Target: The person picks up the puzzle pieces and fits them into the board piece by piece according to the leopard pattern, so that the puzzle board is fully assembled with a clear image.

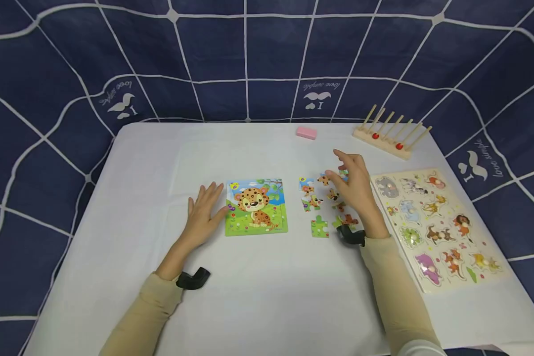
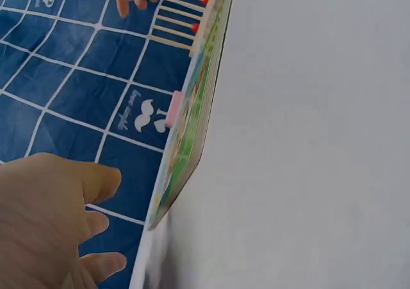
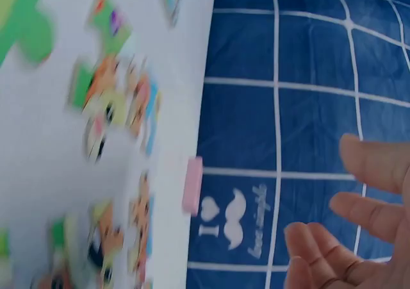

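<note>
A square jigsaw board (image 1: 262,222) with a cartoon leopard on green grass lies mid-table. Beside its left edge is my left hand (image 1: 199,218), fingers spread and thumb close to the board; whether they touch I cannot tell. Several loose jigsaw pieces (image 1: 307,186) lie right of the board, among them a green one (image 1: 319,228) nearest me. Over the right part of these pieces hovers my right hand (image 1: 358,185), thumb and fingers apart, hiding some of them. In the right wrist view nothing sits between its fingers (image 3: 368,215).
At right lies a wooden animal puzzle board (image 1: 465,284) with many figures. A wooden peg stand (image 1: 382,144) with red beads stands at the back right, and a pink block (image 1: 306,132) lies near the back edge. Dark blue checked cloth (image 1: 276,54) surrounds the white table.
</note>
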The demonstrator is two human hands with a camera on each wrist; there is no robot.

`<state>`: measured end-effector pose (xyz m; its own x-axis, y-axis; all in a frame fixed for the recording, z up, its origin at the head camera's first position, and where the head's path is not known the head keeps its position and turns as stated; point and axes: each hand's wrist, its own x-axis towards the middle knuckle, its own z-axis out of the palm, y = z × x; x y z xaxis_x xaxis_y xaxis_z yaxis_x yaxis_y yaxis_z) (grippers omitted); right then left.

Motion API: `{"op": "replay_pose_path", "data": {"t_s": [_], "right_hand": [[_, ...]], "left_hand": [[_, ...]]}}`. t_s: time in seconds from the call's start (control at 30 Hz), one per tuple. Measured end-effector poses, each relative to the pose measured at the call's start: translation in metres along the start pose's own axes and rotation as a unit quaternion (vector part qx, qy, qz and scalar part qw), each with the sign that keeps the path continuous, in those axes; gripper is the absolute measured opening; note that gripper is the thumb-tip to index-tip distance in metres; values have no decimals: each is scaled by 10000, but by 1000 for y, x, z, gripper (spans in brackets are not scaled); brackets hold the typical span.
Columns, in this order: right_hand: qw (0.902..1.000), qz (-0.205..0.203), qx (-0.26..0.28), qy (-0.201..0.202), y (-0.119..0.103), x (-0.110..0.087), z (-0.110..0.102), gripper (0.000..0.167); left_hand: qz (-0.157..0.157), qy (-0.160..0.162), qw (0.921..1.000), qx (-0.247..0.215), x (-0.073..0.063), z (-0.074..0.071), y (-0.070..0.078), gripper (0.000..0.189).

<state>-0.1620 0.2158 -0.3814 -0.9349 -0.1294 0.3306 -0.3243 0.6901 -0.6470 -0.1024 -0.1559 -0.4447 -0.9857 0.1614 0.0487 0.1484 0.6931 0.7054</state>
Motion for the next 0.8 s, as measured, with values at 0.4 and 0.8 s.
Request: {"op": "replay_pose_path", "data": {"t_s": [0.4,0.8], "right_hand": [[9860,1166,608,-1027,-7,8,18,51],[9743,1595,765,-1397,10,13,34,49]], "left_hand": [[237,137,9990,340,2,15,-1,55],[136,219,9967,772,0,14,-1,50]]}}
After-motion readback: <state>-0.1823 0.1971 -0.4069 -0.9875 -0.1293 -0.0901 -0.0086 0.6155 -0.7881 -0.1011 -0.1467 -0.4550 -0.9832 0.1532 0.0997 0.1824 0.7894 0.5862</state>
